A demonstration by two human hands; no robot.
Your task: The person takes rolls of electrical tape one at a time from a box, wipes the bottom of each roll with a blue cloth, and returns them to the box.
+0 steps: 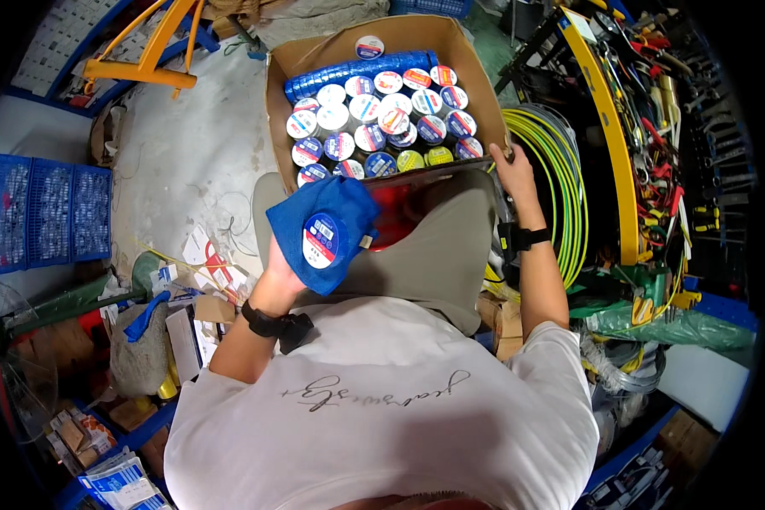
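My left hand [282, 270] holds a blue cloth [348, 204] from below, over my lap. A roll of tape with a round blue, white and red label [321, 240] lies on that cloth, label up; the fingers are mostly hidden beneath. My right hand [515, 175] is closed on the near right corner of an open cardboard box [476, 76]. Inside the box stand several stacks of tape rolls [370, 136], with white, blue, red and yellow labels. Along its far side lies a long row of blue rolls [357, 75].
Coils of yellow-green cable [569, 195] stand right of the box, beside a yellow-edged rack [599, 127] of hand tools. Blue crates [51, 212] are at the left. Torn cartons [204, 323] and a fan [4, 323] crowd the lower left. An orange metal frame [140, 72] stands at the far left.
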